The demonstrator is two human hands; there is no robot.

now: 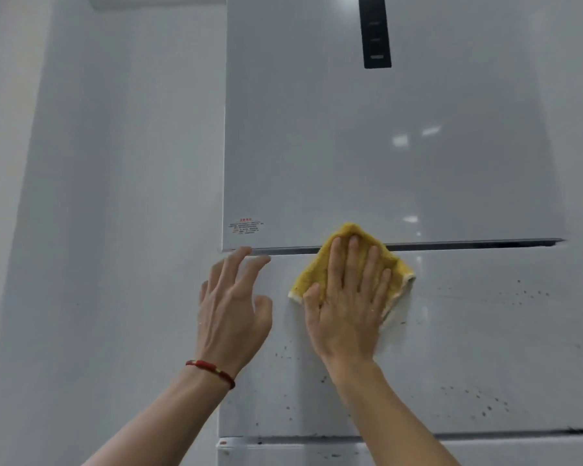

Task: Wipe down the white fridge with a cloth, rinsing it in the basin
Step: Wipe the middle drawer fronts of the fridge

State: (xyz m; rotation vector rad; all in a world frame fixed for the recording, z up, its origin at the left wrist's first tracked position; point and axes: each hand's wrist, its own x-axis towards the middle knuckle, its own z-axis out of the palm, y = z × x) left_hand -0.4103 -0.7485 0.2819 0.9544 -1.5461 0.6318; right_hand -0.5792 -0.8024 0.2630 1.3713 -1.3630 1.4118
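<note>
Right hand (345, 311) pressing a yellow cloth (350, 260) flat against the front of the white fridge (384, 146).

The cloth lies across the dark seam (468, 244) between the upper door and the middle drawer front (468, 348), its top corner on the door and most of it on the drawer. The right hand's grip is fully open: fingers straight and spread, palm flat on the cloth, nothing curled round it. The left hand (233, 307), a red bracelet (211, 372) at the wrist, holds nothing, its fingers loosely extended with the tips at the drawer's upper left edge just beside the cloth. Dark specks (478, 398) dot the drawer front. A black control panel (375, 31) and a red-printed label (245, 226) sit on the upper door.
</note>
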